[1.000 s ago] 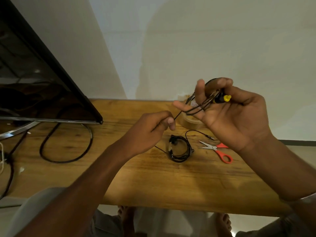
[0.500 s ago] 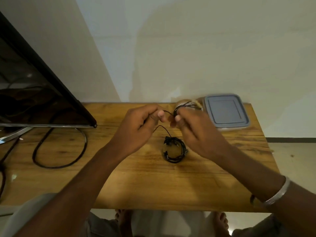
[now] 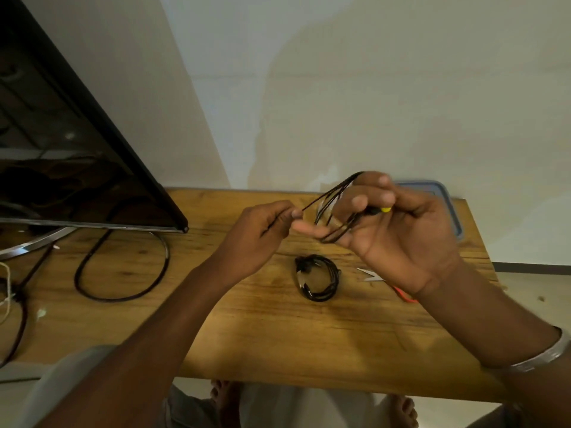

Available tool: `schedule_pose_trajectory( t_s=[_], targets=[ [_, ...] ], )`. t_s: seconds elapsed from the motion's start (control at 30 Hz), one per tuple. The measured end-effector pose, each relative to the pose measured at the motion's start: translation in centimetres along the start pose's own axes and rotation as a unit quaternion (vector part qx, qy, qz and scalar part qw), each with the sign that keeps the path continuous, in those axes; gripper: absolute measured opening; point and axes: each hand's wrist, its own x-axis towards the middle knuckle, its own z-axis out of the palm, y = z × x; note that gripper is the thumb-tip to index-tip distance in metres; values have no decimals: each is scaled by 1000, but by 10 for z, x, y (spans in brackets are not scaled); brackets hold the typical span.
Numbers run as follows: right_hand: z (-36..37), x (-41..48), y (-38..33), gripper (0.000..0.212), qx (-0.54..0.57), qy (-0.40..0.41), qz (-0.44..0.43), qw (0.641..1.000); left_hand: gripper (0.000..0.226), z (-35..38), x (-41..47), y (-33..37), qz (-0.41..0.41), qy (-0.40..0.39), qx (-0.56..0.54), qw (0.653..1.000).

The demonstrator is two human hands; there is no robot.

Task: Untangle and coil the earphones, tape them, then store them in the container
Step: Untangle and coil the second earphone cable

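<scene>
My right hand is raised above the table with black earphone cord looped several times around its fingers; a yellow-tipped earbud shows under the thumb. My left hand pinches the loose end of that cord just left of the loops. A second black earphone set lies coiled on the wooden table below my hands. The grey-lidded container sits at the table's back right, mostly behind my right hand.
Scissors with red handles lie under my right wrist, partly hidden. A clear tape roll peeks out behind the cord loops. A dark TV screen on a metal stand fills the left, with a thick black cable looping across the table.
My right hand has lifted and turned palm-up again with the cord loops spread on its fingers. My left hand has drawn the cord end a little to the left.
</scene>
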Motion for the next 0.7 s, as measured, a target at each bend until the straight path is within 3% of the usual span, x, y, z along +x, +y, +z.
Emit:
schedule_pose_trajectory(
  t_s=[0.1,0.3,0.4,0.43,0.47,0.53,0.57,0.6,0.63,0.7],
  targets=[
    [7,-2,-20,21,-21,58,-99,993,37,2,-2,-1,-16,-35,8,999],
    [2,-12,-65,31,-46,131,-234,962,34,1,-3,4,2,-61,24,998],
    [-5,-9,-63,31,-172,226,-264,922,33,5,-5,12,20,-95,30,995],
    [-8,-7,-57,31,-263,254,-271,890,31,6,-6,14,23,-107,29,994],
    [-11,-6,-49,31,-390,267,-276,837,30,7,-6,16,23,-116,25,993],
    [-18,-4,-31,28,-665,221,-254,667,31,7,-7,19,29,-115,9,993],
    [-23,-4,-21,26,-760,176,-223,585,31,5,-6,19,34,-104,-1,994],
    [-28,-3,-12,26,-816,138,-190,527,31,3,-6,20,36,-88,-11,995],
    [-31,-3,-5,25,-845,112,-163,497,29,-1,-5,20,37,-70,-23,997],
    [-38,-3,7,23,-856,86,-123,495,26,-7,-3,19,36,-39,-33,998]
  ],
)
